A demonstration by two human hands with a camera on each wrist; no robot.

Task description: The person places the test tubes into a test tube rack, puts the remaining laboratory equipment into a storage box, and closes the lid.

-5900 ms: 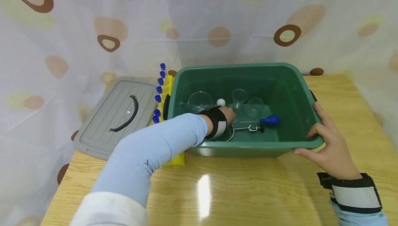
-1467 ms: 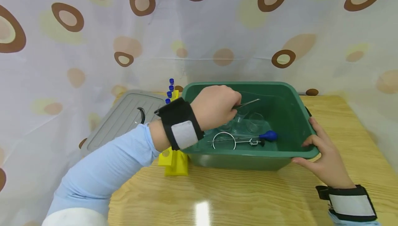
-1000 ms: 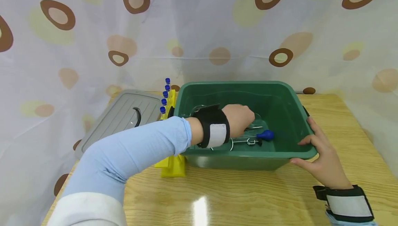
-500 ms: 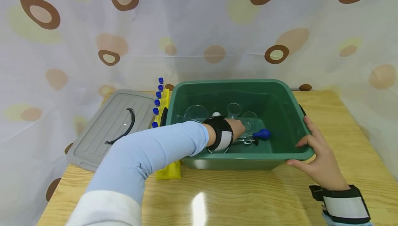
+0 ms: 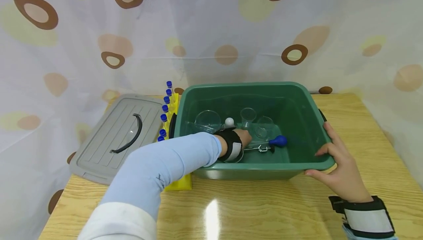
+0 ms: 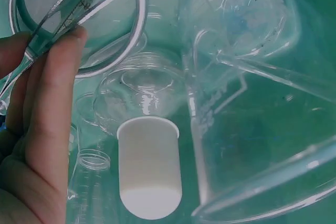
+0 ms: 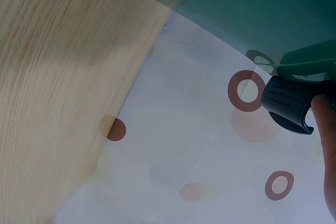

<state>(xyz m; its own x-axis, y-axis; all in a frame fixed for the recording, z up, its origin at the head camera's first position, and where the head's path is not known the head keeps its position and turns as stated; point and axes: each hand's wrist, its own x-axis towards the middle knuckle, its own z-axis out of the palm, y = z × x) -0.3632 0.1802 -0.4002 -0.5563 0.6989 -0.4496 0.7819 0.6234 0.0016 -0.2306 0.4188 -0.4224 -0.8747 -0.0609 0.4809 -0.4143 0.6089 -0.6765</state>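
Deep in the green bin [image 5: 287, 122], my left hand [image 5: 243, 136] pinches metal tweezers [image 6: 113, 0], whose two prongs spread apart in the left wrist view. The prongs cross over a metal ring [image 6: 143, 24] and a marked glass tube. Beside the fingers lie a white, round-bottomed cup-like piece [image 6: 149, 166], clear glassware and a large beaker [image 5: 208, 120]. A blue rubber bulb [image 5: 278, 141] lies to the right of this hand, by the ring's clamp [image 5: 263, 148]. My right hand [image 5: 345, 170] grips the bin's front right corner, thumb outside and fingers over the rim.
A grey lid [image 5: 109, 137] with a black handle lies left of the bin. Between them stands a yellow rack [image 5: 180, 185] of blue-capped tubes [image 5: 164, 118]. The bin's black side latch [image 7: 289, 98] shows in the right wrist view. A patterned curtain hangs behind the table [image 5: 264, 210].
From above the bin, my left hand has gone down into it with the tweezers, then shifted slightly left. My right hand keeps its hold on the corner.
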